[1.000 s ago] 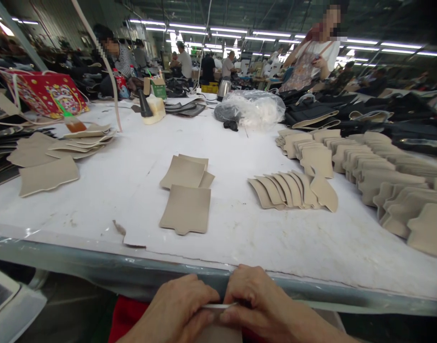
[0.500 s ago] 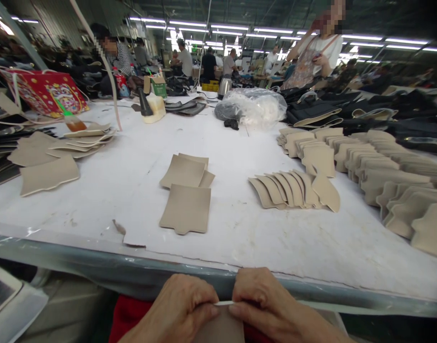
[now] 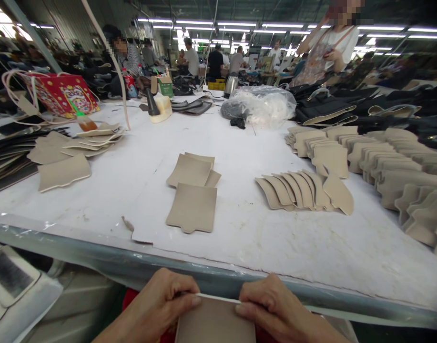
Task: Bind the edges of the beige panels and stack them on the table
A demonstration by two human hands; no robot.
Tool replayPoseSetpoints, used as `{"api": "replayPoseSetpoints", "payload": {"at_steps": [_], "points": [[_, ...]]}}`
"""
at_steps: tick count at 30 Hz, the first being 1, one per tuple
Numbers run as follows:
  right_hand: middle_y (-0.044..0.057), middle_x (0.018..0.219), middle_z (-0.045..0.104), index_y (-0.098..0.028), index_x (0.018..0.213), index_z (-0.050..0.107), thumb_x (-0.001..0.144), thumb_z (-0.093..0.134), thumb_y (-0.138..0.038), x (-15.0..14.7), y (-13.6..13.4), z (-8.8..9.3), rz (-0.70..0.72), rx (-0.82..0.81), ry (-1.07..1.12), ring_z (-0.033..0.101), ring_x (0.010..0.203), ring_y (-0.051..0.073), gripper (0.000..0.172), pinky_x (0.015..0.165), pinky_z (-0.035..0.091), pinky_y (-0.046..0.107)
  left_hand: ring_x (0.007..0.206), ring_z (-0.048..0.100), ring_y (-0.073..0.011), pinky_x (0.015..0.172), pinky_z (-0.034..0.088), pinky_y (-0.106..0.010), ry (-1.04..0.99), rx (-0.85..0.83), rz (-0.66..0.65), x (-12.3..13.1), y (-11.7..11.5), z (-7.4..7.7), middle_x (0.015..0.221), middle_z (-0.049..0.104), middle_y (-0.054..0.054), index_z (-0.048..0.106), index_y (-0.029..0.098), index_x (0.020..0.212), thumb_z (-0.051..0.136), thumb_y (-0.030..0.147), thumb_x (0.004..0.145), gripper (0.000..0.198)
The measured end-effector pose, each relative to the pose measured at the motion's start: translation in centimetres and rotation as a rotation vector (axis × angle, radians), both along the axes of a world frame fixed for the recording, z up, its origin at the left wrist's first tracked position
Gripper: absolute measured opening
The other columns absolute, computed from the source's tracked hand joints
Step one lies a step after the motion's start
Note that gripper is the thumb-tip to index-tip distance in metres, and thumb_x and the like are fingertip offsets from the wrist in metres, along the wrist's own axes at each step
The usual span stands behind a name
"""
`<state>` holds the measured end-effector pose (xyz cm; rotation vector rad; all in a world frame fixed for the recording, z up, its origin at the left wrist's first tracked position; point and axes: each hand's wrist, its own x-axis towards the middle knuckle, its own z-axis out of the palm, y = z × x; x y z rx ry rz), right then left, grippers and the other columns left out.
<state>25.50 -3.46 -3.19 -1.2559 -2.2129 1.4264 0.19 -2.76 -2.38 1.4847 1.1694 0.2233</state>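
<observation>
Below the table's front edge, a beige leather-like panel [image 3: 216, 320] lies between my two hands. My left hand [image 3: 168, 301] pinches its upper left corner with thumb and fingers. The upper right corner is gripped the same way by my right hand [image 3: 271, 302]. The panel's lower part runs out of the frame. Straight ahead on the table, a similar beige panel [image 3: 192, 208] with a small tab lies in front of a few overlapping panels [image 3: 189, 170]. To their right, several curved beige pieces [image 3: 293, 190] are fanned out in a row.
Long rows of beige pieces [image 3: 393, 176] line the right side of the white-covered table [image 3: 132, 162]. More beige pieces [image 3: 64, 171] lie at left, near a red patterned bag [image 3: 66, 95]. A plastic bag [image 3: 264, 105] sits at the back. People stand and sit beyond.
My hands have moved apart along the panel's top edge, towards its corners, so more of the panel shows. The whole view has shifted slightly.
</observation>
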Motion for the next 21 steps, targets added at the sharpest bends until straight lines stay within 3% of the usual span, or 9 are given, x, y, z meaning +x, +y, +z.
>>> {"api": "replayPoseSetpoints", "payload": {"at_steps": [6, 11, 14, 21], "points": [[-0.004, 0.061, 0.045, -0.020, 0.065, 0.048, 0.095, 0.045, -0.045, -0.1, 0.7, 0.1, -0.014, -0.060, 0.053, 0.046, 0.059, 0.013, 0.039, 0.054, 0.031, 0.022, 0.063, 0.041, -0.0088, 0.058, 0.029, -0.018, -0.039, 0.040, 0.060, -1.5, 0.0, 0.3, 0.062, 0.048, 0.005, 0.067, 0.014, 0.072, 0.055, 0.036, 0.086, 0.028], [0.000, 0.080, 0.065, -0.021, 0.086, 0.067, 0.090, 0.053, -0.032, -1.2, 0.6, 1.3, 0.033, 0.035, -0.085, 0.059, 0.074, 0.017, 0.018, 0.066, 0.039, 0.022, 0.061, 0.045, -0.0087, 0.056, 0.030, -0.018, 0.024, 0.121, 0.092, -1.0, -0.2, 0.0, 0.060, 0.053, 0.005, 0.067, 0.015, 0.071, 0.059, 0.033, 0.083, 0.024], [0.001, 0.084, 0.067, -0.022, 0.092, 0.068, 0.091, 0.054, -0.027, -2.1, 0.4, 1.6, 0.044, 0.044, -0.142, 0.061, 0.077, 0.017, 0.015, 0.067, 0.040, 0.021, 0.061, 0.046, -0.0090, 0.057, 0.030, -0.019, 0.032, 0.153, 0.092, -0.9, -0.2, -0.2, 0.059, 0.055, 0.005, 0.069, 0.014, 0.070, 0.061, 0.033, 0.082, 0.023], [-0.006, 0.064, 0.053, -0.019, 0.075, 0.058, 0.091, 0.052, -0.022, -3.2, 1.2, -0.9, 0.147, 0.092, -0.068, 0.048, 0.058, 0.008, 0.017, 0.051, 0.028, 0.018, 0.069, 0.054, -0.0120, 0.061, 0.034, -0.019, 0.001, 0.130, 0.040, -0.7, 0.0, 0.3, 0.070, 0.064, 0.002, 0.073, 0.017, 0.080, 0.060, 0.034, 0.081, 0.021]]}}
